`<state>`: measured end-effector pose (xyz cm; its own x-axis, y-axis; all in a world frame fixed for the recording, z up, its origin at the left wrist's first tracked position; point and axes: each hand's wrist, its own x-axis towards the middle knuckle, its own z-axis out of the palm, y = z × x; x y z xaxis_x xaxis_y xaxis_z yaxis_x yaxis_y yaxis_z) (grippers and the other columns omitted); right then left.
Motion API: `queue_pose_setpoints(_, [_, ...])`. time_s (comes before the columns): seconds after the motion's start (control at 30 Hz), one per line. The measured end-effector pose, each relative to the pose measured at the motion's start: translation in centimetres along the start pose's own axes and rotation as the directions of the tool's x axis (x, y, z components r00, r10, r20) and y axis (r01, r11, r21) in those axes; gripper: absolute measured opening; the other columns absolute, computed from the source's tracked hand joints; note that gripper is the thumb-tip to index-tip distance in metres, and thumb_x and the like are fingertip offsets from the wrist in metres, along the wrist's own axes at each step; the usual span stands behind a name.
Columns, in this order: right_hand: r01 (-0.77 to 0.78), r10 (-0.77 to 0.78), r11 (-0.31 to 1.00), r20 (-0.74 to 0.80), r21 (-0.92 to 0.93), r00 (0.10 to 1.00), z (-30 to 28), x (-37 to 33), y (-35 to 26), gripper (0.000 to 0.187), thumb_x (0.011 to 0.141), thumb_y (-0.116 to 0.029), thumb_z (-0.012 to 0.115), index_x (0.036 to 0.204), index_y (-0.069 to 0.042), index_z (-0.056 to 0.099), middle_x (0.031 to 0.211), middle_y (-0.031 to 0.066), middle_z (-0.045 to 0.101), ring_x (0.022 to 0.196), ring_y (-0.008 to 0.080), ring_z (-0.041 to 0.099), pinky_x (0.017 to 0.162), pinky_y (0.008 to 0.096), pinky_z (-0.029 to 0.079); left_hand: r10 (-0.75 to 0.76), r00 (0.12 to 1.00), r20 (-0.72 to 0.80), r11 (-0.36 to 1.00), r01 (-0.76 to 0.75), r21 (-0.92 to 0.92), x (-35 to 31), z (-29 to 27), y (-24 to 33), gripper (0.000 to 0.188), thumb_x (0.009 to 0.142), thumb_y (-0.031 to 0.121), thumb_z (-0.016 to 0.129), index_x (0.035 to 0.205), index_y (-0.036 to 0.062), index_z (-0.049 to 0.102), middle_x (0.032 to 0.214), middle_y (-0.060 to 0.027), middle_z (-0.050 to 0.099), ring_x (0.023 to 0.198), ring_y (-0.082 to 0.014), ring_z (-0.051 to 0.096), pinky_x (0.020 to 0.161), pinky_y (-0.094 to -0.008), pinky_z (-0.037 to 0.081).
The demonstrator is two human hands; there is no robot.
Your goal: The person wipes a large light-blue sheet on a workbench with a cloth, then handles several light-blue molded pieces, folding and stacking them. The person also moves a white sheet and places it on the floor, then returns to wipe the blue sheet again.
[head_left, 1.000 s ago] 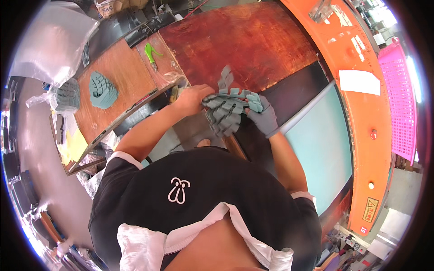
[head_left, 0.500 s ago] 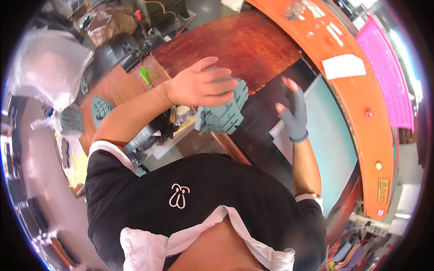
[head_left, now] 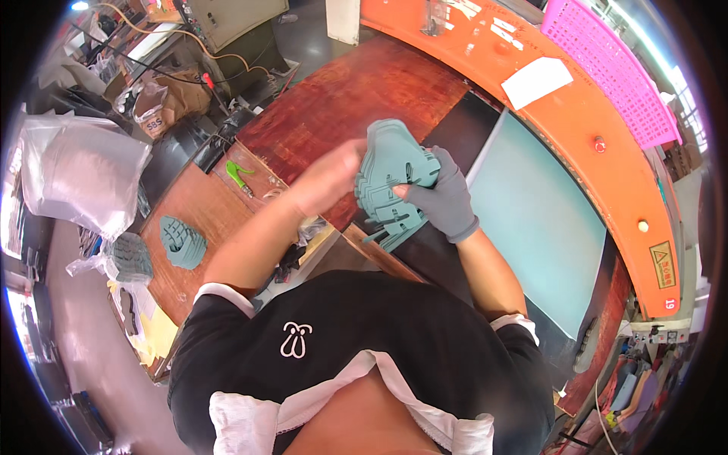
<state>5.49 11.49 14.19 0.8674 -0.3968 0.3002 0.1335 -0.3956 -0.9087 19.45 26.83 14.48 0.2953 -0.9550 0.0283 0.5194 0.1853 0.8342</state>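
A thick stack of teal cut sheet pieces [head_left: 394, 163], with curved outlines and slots, is held up in front of my chest. My right hand [head_left: 449, 199], in a grey glove with bare fingertips, grips the stack from its right side, thumb across the front face. Against the stack's left edge is my bare left hand [head_left: 334, 180], blurred, its fingers partly hidden behind the pieces. On the wooden board to the left stands another teal stack [head_left: 183, 243] with a grid of slots. Beside it, a further stack [head_left: 130, 256] is partly wrapped in clear plastic.
An orange machine beam [head_left: 561, 106] arches across the far right, with a pink plastic basket [head_left: 614, 72] behind it. A pale teal sheet [head_left: 535, 220] lies under the beam. Left of the reddish worn board [head_left: 341, 91] are a green air blow gun [head_left: 238, 176] and a plastic-wrapped bundle [head_left: 80, 171].
My right hand has come left and taken hold of the stack, which now stands higher and more upright. The left hand has moved from over the stack to its left edge. The view has shifted.
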Motion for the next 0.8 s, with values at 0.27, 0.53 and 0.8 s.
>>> queue_pose_setpoints(0.27, [-0.027, 0.038, 0.99, 0.077, -0.142, 0.996, -1.0, -2.9, 0.5, 0.04, 0.078, -0.024, 0.07, 0.104, -0.003, 0.048, 0.091, 0.0049, 0.055, 0.086, 0.012, 0.051, 0.075, 0.0295, 0.045, 0.094, 0.995, -0.016, 0.936, -0.083, 0.343, 1.0, 0.5, -2.1, 0.066, 0.063, 0.016, 0.08, 0.118, 0.0017, 0.047, 0.11, -0.0079, 0.056, 0.105, -0.0175, 0.054, 0.094, -0.0338, 0.041])
queue_pose_setpoints(0.53, [-0.049, 0.05, 0.999, 0.118, -0.012, 0.992, -1.9, -5.2, 1.1, 0.038, 0.079, -0.023, 0.068, 0.105, -0.002, 0.049, 0.092, 0.0075, 0.055, 0.085, 0.0147, 0.053, 0.075, 0.03, 0.044, -0.255, 0.901, 0.352, 0.965, 0.213, 0.156, 1.3, -0.7, -3.6, 0.091, 0.063, 0.034, 0.08, 0.135, 0.0005, 0.036, 0.129, -0.0124, 0.047, 0.12, -0.024, 0.044, 0.104, -0.0375, 0.033])
queue_pose_setpoints(0.8, [-0.11, 0.104, 0.992, 0.107, 0.054, 0.989, -2.3, -5.1, 2.7, 0.039, 0.079, -0.022, 0.068, 0.108, -0.002, 0.05, 0.095, 0.007, 0.056, 0.089, 0.0134, 0.054, 0.077, 0.0299, 0.045, -0.294, 0.907, 0.301, 0.947, 0.234, 0.219, 1.4, 0.4, -3.6, 0.081, 0.072, 0.04, 0.072, 0.134, -0.0005, 0.038, 0.132, -0.0132, 0.046, 0.121, -0.0235, 0.044, 0.101, -0.0369, 0.035])
